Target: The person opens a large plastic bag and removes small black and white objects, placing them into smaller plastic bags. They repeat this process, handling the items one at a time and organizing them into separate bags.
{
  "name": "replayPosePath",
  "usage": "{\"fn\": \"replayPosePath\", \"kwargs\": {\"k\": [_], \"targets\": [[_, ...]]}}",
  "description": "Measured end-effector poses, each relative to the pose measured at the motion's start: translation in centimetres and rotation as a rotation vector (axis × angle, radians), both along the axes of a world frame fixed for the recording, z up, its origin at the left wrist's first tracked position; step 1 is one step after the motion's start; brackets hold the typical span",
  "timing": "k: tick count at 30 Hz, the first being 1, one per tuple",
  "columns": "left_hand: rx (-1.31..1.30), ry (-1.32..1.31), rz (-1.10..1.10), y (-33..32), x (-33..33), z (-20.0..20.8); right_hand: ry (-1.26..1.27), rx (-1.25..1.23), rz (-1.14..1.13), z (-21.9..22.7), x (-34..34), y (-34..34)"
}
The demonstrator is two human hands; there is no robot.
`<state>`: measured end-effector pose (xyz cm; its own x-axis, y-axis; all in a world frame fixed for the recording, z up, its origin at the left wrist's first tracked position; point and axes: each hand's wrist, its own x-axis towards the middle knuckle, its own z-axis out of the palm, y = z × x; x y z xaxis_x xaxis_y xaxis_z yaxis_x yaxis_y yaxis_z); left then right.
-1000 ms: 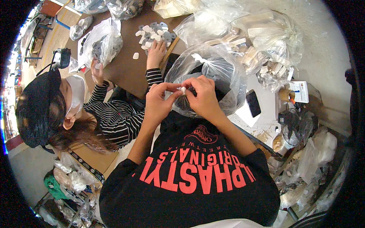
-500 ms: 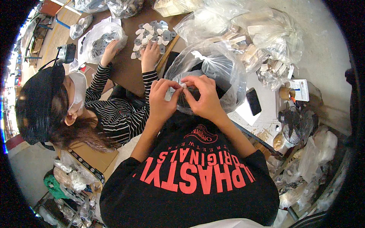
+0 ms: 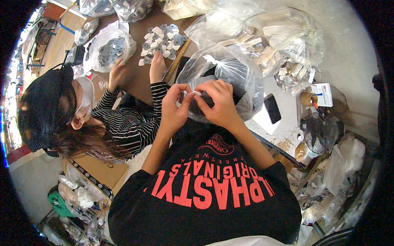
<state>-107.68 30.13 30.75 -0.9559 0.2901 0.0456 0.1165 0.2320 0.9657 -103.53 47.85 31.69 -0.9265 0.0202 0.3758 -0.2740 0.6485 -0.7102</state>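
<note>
Pinched between the fingertips of both my hands is a small white piece [image 3: 196, 93], too small to tell its kind. My left hand [image 3: 175, 105] grips it from the left, thumb against forefinger. On the other side, my right hand [image 3: 220, 104] is closed on it the same way, fingertips almost meeting the left ones. Just beyond and beneath my hands stands a large clear plastic bag [image 3: 253, 88], its mouth spread wide. Inside it lies a smaller tied bag [image 3: 230, 70] with a white knotted top and greyish contents. My hands hide part of the large bag.
At my left a co-worker in striped sleeves [image 3: 141, 137] reaches over a brown table [image 3: 137, 76] toward a pile of grey and white flat pieces [image 3: 164, 41]. A phone [image 3: 272, 108], a fan [image 3: 318, 133] and stuffed plastic bags [image 3: 293, 35] are on the right.
My hands stay together, with the white piece shifted slightly and showing more between the fingertips. The co-worker's left hand has drawn back from the bag of grey pieces.
</note>
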Motion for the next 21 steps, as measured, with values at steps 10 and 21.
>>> {"fn": "replayPosePath", "kwargs": {"k": [10,21], "targets": [[-0.007,-0.068,0.0,-0.2,0.1,-0.3,-0.049,-0.051,0.043,-1.0,0.2,0.6],[-0.17,0.143,-0.02,0.2,0.0,1.5,-0.012,-0.056,-0.022,-1.3,0.2,0.5]]}}
